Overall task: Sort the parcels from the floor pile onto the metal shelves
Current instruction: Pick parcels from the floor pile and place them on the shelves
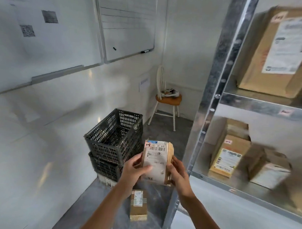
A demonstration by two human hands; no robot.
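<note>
Four parcels at least already shelved: large brown box (283,52) on the upper metal shelf (254,103); on the shelf below (219,180), yellow-labelled box (227,157) standing in front of another brown carton (236,129), plus a tilted, blurred box (269,169) just to its right. One parcel in transit: small labelled brown packet (156,162), held upright in front of the shelf upright (210,93), label toward the camera. Left hand (134,168) wrapped round its left edge, fingers closed on the packet; right hand (177,171) clasping the right edge likewise. Not yet on any shelf; label apparently being read before placement. One parcel left on the floor: small brown box (138,205), directly below the hands. Rest of any floor pile out of view, so remaining count uncertain. Judged well under way, not finished. Also present, unrelated: two stacked black crates (112,140), stool (167,104) in the corner.
</note>
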